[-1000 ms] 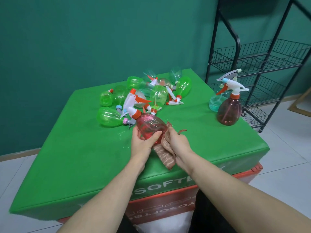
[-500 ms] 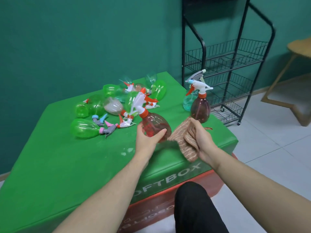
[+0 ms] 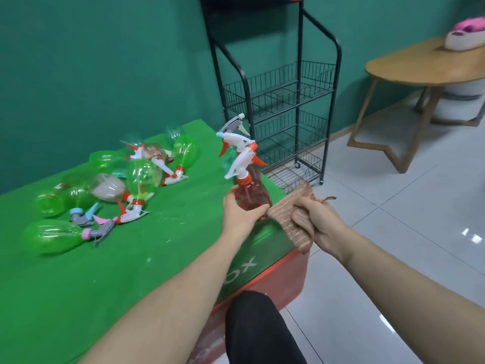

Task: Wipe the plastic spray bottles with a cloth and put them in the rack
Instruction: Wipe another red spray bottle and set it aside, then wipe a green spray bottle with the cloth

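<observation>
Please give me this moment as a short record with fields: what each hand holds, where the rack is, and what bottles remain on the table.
left hand: left hand grips the red spray bottle, upright
right hand: right hand grips the brown cloth
cloth and bottle: cloth edge next to the bottle's base; contact unclear
rack: black wire rack on the floor beyond the table, baskets look empty
table: green table with a pile of green spray bottles lying down

The held bottle [image 3: 252, 198] is translucent red with an orange collar and white sprayer. The cloth [image 3: 294, 219] is brown with pale stripes. The worktop [image 3: 78, 285] is bright green; left of the held bottle, the pile's bottles [image 3: 110, 179] are mostly clear green. The rack [image 3: 283, 101] is black.
</observation>
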A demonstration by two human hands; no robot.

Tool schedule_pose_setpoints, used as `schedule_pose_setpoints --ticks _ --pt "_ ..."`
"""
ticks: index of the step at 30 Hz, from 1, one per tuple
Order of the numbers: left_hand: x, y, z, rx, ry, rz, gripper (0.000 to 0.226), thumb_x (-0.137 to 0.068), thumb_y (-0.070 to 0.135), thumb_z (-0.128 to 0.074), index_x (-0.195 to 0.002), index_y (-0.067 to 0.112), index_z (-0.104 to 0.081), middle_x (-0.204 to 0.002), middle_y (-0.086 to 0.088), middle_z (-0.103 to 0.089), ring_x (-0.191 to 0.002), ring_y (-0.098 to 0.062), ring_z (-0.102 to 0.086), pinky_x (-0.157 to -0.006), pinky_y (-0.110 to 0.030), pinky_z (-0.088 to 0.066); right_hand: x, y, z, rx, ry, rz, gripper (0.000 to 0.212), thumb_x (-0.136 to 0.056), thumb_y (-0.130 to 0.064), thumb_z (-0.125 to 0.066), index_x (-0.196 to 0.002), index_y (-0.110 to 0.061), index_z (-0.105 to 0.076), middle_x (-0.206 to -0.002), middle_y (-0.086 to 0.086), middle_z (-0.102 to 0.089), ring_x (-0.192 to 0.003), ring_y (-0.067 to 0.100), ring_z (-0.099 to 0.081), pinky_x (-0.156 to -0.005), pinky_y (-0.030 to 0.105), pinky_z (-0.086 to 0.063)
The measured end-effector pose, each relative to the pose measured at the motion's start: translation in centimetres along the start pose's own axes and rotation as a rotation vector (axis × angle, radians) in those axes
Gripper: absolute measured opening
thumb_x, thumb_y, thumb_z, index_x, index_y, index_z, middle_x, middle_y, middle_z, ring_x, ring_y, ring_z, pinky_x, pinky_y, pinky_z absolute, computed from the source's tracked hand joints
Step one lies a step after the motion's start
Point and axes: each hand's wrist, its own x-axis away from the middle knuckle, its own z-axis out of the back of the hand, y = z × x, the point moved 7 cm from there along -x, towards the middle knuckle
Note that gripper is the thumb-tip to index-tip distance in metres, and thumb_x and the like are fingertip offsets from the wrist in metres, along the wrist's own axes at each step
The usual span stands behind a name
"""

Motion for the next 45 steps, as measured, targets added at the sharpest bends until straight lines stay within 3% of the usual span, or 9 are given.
schedule_pose_setpoints --ticks 10,17,22,28,31,33,37,41,45 --pt "-1.2 1.5 -3.8 -0.064 -0.012 -0.018 0.089 -0.069 0.025 -0.094 -0.143 0.023 -0.045 -0.138 0.001 -0.051 -0.121 -0.015 -0.053 -0.112 -0.035 -0.04 -0.4 0.8 1.6 -0.093 -0.084 -0.112 0.025 -0.1 -0.017 -0.06 -0.119 -0.002 -0.057 -0.096 0.016 -0.076 -0.078 0.027 -0.075 -0.065 0.038 -0.061" --pt "0.2 2.2 -3.2 -0.105 -0.03 0.017 0.1 -0.073 0.03 -0.091 -0.153 0.022 -0.032 -0.148 -0.004 -0.037 -0.135 -0.019 -0.043 -0.117 -0.038 -0.033 1.2 1.7 1.1 -0.044 -0.158 -0.109 0.037 -0.095 -0.018 -0.068 -0.125 -0.002 -0.056 -0.11 0.021 -0.074 -0.082 0.03 -0.075 -0.065 0.039 -0.062" --pt "2.0 1.5 -0.7 -0.115 -0.015 -0.017 0.073 -0.085 0.038 -0.08 -0.145 0.023 -0.042 -0.146 -0.001 -0.04 -0.13 -0.019 -0.046 -0.115 -0.043 -0.039 3.2 3.5 -1.1 0.017 -0.199 -0.107 0.03 -0.092 -0.009 -0.071 -0.119 -0.004 -0.058 -0.104 0.021 -0.074 -0.076 0.029 -0.074 -0.062 0.038 -0.062" --pt "3.3 -0.8 4.9 -0.162 0.002 0.006 0.052 -0.098 0.039 -0.064 -0.144 0.025 -0.044 -0.15 0.001 -0.036 -0.119 -0.016 -0.051 -0.102 -0.033 -0.044 5.3 5.6 -6.0 0.074 -0.236 -0.104 0.027 -0.09 -0.006 -0.072 -0.115 -0.004 -0.061 -0.091 0.017 -0.074 -0.071 0.029 -0.073 -0.065 0.041 -0.061" --pt "3.6 -2.3 8.7 -0.162 0.036 0.033 0.046 -0.1 0.034 -0.061 -0.143 0.025 -0.046 -0.15 0.001 -0.038 -0.116 -0.014 -0.054 -0.098 -0.032 -0.048 6.3 6.8 -9.5 0.101 -0.27 -0.107 0.02 -0.092 -0.005 -0.069 -0.111 -0.004 -0.062 -0.081 0.013 -0.074 -0.064 0.026 -0.073 -0.056 0.036 -0.059" --pt "3.7 -3.2 11.6 -0.161 0.057 0.047 0.044 -0.101 0.032 -0.059 -0.143 0.024 -0.047 -0.148 0.001 -0.041 -0.102 -0.009 -0.057 -0.085 -0.028 -0.055 6.6 7.6 -11.9 0.129 -0.28 -0.115 0.021 -0.093 -0.006 -0.067 -0.112 -0.002 -0.061 -0.081 0.014 -0.075 -0.064 0.026 -0.073 -0.056 0.034 -0.059" --pt "3.7 -5.7 18.0 -0.196 0.124 0.069 0.037 -0.102 0.027 -0.057 -0.138 0.023 -0.052 -0.142 0.004 -0.046 -0.087 0.003 -0.05 -0.064 -0.013 -0.037 7.1 9.8 -16.7 0.184 -0.317 -0.167 0.023 -0.095 -0.01 -0.066 -0.114 -0.003 -0.057 -0.09 0.015 -0.075 -0.071 0.028 -0.073 -0.062 0.037 -0.06" --pt "3.4 -8.3 24.5 -0.224 0.184 0.08 0.033 -0.101 0.022 -0.06 -0.134 0.022 -0.056 -0.137 0.002 -0.05 -0.088 -0.002 -0.053 -0.067 -0.017 -0.041 7.4 12.2 -22.1 0.222 -0.407 -0.229 0.023 -0.097 -0.012 -0.063 -0.117 -0.004 -0.056 -0.098 0.016 -0.075 -0.082 0.029 -0.074 -0.07 0.04 -0.061" --pt "3.0 -10.5 30.3 -0.324 0.21 0.086 0.035 -0.099 0.011 -0.06 -0.133 0.02 -0.058 -0.14 -0.001 -0.051 -0.105 -0.008 -0.055 -0.086 -0.02 -0.04 7.2 14.5 -27.1 0.247 -0.466 -0.279 0.023 -0.097 -0.014 -0.064 -0.116 -0.003 -0.057 -0.095 0.015 -0.076 -0.08 0.028 -0.074 -0.073 0.04 -0.062"
